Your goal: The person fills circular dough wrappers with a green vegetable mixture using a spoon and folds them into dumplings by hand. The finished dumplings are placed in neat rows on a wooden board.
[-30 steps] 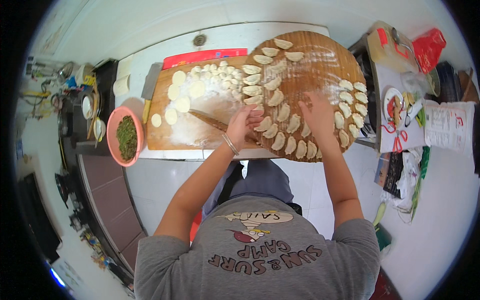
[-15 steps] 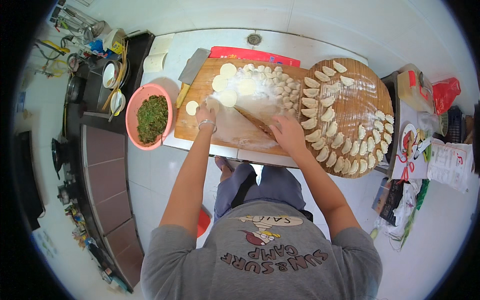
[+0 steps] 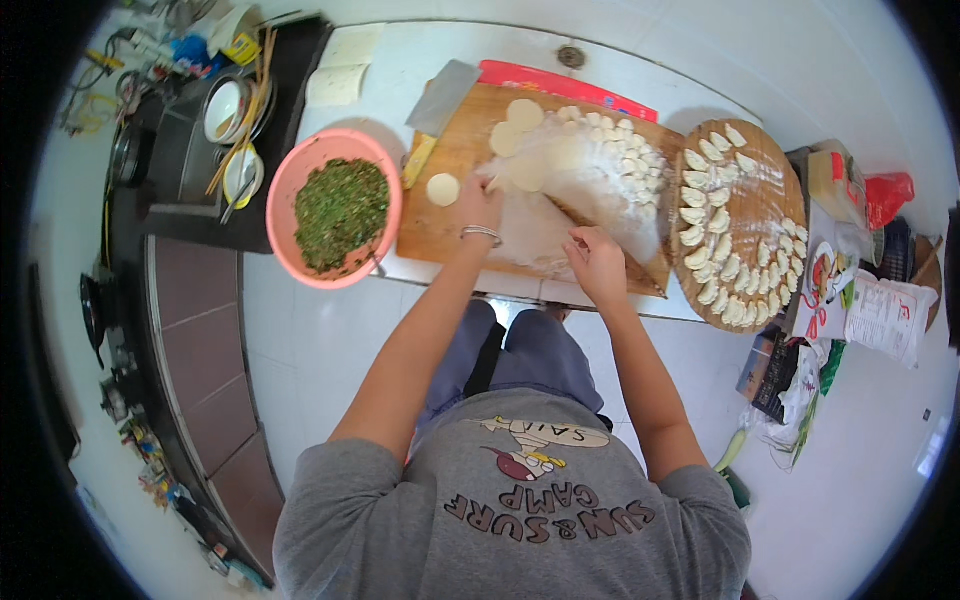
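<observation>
My left hand (image 3: 480, 205), with a bracelet at the wrist, is over the left part of a floured wooden board (image 3: 425, 240). Its fingers are drawn together, and what they pinch is too blurred to name. A round dough wrapper (image 3: 443, 189) lies to its left; more wrappers (image 3: 505, 138) lie beyond it. My right hand (image 3: 597, 262) is closed near the board's front edge, its fingers curled. A wooden rolling pin (image 3: 562, 209) slants beside and partly behind it; whether the fingers grip it is unclear. Several small dough pieces (image 3: 635, 160) lie farther back, dusted with flour.
A pink bowl of green filling (image 3: 278, 215) stands left of the board, near a cleaver (image 3: 443, 97). On the right, a round wooden board (image 3: 745, 215) carries rows of dumplings. Bowls with chopsticks (image 3: 243, 140) stand at the far left, and a white bag (image 3: 885, 315) at the right.
The whole view has shifted, moving the board rightward in it. My right hand, earlier spread over the rolling pin, now has curled fingers. The wrapper beside my left fingers no longer shows clearly.
</observation>
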`<state>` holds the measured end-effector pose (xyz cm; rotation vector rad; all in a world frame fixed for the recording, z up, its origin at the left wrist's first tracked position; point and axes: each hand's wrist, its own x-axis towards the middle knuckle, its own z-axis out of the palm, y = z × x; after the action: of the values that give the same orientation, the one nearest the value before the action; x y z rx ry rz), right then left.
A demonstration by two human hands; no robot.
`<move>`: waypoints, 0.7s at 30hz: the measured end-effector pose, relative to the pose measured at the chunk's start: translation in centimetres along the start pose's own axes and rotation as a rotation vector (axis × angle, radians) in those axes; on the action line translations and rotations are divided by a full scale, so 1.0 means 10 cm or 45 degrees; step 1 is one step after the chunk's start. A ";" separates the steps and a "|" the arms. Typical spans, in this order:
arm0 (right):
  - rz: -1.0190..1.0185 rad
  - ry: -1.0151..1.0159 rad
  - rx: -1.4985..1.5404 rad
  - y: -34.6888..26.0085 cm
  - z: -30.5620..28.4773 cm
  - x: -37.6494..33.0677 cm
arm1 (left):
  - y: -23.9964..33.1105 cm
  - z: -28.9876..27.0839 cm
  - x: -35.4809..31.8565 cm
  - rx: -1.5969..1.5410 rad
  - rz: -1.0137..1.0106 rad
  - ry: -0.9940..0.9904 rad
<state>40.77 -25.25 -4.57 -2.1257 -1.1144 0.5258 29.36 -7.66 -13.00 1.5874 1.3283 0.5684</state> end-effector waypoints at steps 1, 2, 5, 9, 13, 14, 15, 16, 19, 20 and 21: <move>-0.007 -0.039 0.018 -0.09 0.11 0.01 | 0.07 -0.11 -0.13 -0.177 0.038 0.014; -0.051 -0.118 -0.012 -0.19 0.25 0.03 | 0.13 -0.26 -0.23 -0.354 0.087 0.023; -0.278 -0.271 -0.068 -0.50 0.77 0.07 | 0.38 -0.89 -0.60 -1.121 -0.231 0.047; -0.810 -0.336 -0.150 -1.05 1.51 0.15 | 0.34 -1.99 -0.91 -1.393 -0.381 0.002; -1.261 -0.583 -0.267 -1.46 2.02 0.35 | -0.34 -2.70 -1.13 -1.454 -0.499 0.096; -1.377 -0.479 -0.182 -1.54 2.10 0.37 | -0.47 -2.81 -1.18 -1.476 -0.539 0.145; -1.395 -0.498 -0.203 -1.57 2.18 0.39 | -0.57 -2.90 -1.24 -1.456 -0.542 0.156; -1.411 -0.514 -0.223 -1.59 2.25 0.41 | -0.66 -2.98 -1.29 -1.435 -0.546 0.163; -1.392 -0.455 -0.187 -1.63 2.38 0.48 | -0.85 -3.11 -1.35 -1.404 -0.571 0.151; -1.376 -0.444 -0.165 -1.61 2.37 0.52 | -0.90 -3.13 -1.35 -1.412 -0.574 0.141; -1.359 -0.431 -0.146 -1.61 2.33 0.53 | -0.93 -3.14 -1.34 -1.421 -0.576 0.129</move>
<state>20.34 -5.47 -9.40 -1.2356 -2.2562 0.2914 -5.03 -9.01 -4.55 0.3437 1.0599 0.8851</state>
